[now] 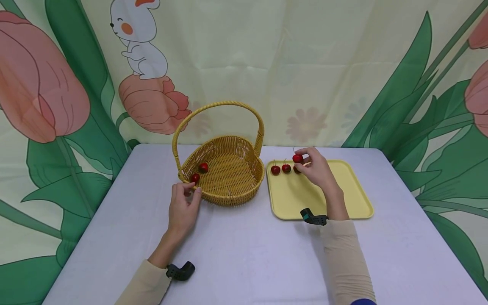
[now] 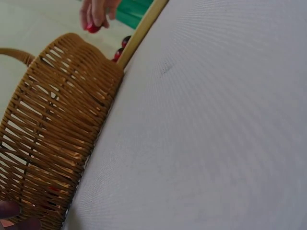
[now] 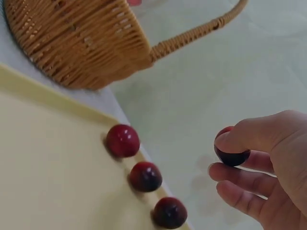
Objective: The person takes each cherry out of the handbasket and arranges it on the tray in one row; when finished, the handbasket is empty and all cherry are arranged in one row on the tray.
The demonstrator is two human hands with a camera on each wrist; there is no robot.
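Note:
My right hand point(image 1: 314, 168) pinches a red cherry point(image 1: 298, 158) between thumb and fingers, held above the far edge of the yellow tray point(image 1: 320, 199). In the right wrist view the same cherry point(image 3: 232, 146) hangs apart from three others in a row on the tray; the nearest to the basket is a bright red cherry point(image 3: 123, 141). To the left stands a wicker basket point(image 1: 232, 169) with a tall handle, two cherries point(image 1: 203, 167) lying inside at its left. My left hand point(image 1: 184, 207) grips the basket's near-left rim, fingers over the edge and thumb outside.
A white cloth point(image 1: 244, 254) covers the table. Behind it hangs a printed curtain point(image 1: 236, 55) with tulips and a rabbit. The basket's arched handle point(image 1: 219, 103) rises high beside the tray's left edge.

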